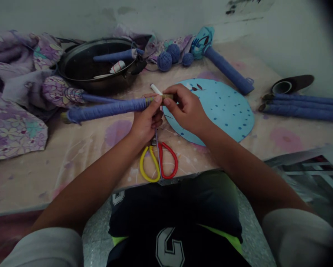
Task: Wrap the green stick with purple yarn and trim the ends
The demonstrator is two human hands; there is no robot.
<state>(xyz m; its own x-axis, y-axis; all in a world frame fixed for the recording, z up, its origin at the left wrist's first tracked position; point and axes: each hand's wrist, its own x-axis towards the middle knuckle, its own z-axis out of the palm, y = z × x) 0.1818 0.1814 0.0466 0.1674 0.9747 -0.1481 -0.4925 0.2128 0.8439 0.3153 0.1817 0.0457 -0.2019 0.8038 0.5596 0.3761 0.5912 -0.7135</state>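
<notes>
A stick wound with blue yarn (108, 110) reaches leftward from my hands, its bare greenish-brown end showing between them. My left hand (148, 122) is closed round it where the winding stops. At the bare right end, my right hand (184, 105) pinches the stick between thumb and fingers. A strand of blue yarn (157, 148) hangs below my left hand, across scissors (158, 161) with one yellow and one red handle. Just behind my fingers lies a white marker-like stick (155, 89). Under my right hand is a light blue oval sheet (227, 111) with dark blue dots.
Blue yarn balls (164, 61) sit at the back beside a black pan (65, 66) holding a blue-wrapped stick. Flowered cloth (19, 118) is heaped at left. Several blue-wrapped sticks (308, 111) lie at right near a dark tube (283, 86). The table's front edge is close to my body.
</notes>
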